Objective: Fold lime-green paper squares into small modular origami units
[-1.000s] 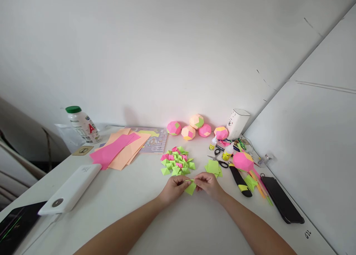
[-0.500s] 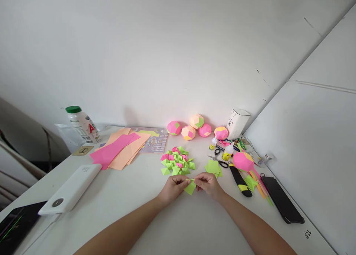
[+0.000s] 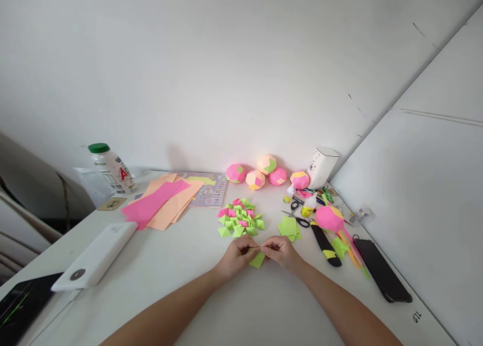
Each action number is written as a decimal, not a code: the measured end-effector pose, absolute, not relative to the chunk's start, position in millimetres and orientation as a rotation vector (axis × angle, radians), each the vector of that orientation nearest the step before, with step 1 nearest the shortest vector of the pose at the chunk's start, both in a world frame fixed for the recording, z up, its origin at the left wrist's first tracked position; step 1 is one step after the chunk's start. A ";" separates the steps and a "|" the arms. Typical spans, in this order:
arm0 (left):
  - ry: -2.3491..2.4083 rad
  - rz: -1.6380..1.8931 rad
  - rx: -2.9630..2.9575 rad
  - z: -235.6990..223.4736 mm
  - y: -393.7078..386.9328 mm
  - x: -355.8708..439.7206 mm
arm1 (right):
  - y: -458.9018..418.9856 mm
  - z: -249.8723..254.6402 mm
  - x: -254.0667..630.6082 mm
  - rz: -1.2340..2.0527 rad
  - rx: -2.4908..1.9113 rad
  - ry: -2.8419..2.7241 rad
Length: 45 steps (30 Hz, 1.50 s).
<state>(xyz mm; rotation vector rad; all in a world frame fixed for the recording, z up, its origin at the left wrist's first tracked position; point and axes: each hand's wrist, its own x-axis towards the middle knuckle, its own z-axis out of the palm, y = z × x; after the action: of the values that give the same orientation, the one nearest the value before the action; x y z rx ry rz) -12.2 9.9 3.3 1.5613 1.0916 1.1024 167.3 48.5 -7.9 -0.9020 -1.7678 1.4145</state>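
Note:
A small piece of green paper (image 3: 257, 260) is pinched between both hands over the front of the white table. My left hand (image 3: 236, 257) grips its upper left edge, thumb and fingers pressed together. From the other side, my right hand (image 3: 283, 251) pinches the top edge, its fingertips close to those of the left. Just beyond the hands lies a pile of folded green and pink paper pieces (image 3: 240, 218). A stack of flat green paper squares (image 3: 289, 227) rests to the right, near the right hand.
Scissors (image 3: 296, 218), glue bottles (image 3: 308, 205), a black-and-yellow cutter (image 3: 326, 245) and a black phone (image 3: 382, 270) lie right. Faceted paper balls (image 3: 255, 180) line the wall. Pink paper sheets (image 3: 155, 203), a bottle (image 3: 112, 169) and a white power bank (image 3: 95, 257) are on the left.
The fingertips of both hands have come closer together on the paper. The green paper has shifted slightly left and tilted. Other things stay where they were.

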 end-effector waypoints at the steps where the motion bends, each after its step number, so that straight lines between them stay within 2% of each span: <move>1: 1.099 1.099 1.562 3.3 10.0 -12.2 | 47.9 -7.3 167.1 1.406 -0.903 -1.779; 12: 1.090 1.200 1.309 -0.1 10.7 -14.1 | 48.8 -0.3 167.9 1.547 -0.941 -1.657; 18: 0.982 1.219 1.138 4.0 10.4 -15.3 | 50.1 3.1 169.1 1.512 -0.955 -1.639; 24: 0.999 1.023 1.384 -0.4 9.7 -12.4 | 48.6 0.1 168.6 1.436 -0.910 -1.804; 45: 1.129 1.006 1.482 3.1 8.6 -11.7 | 47.0 0.2 166.9 1.406 -0.942 -1.804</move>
<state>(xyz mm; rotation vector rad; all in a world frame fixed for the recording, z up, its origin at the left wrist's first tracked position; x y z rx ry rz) -11.7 8.6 3.1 1.4817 1.1295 1.0063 166.9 47.0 0.2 -0.9425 -1.8037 1.4061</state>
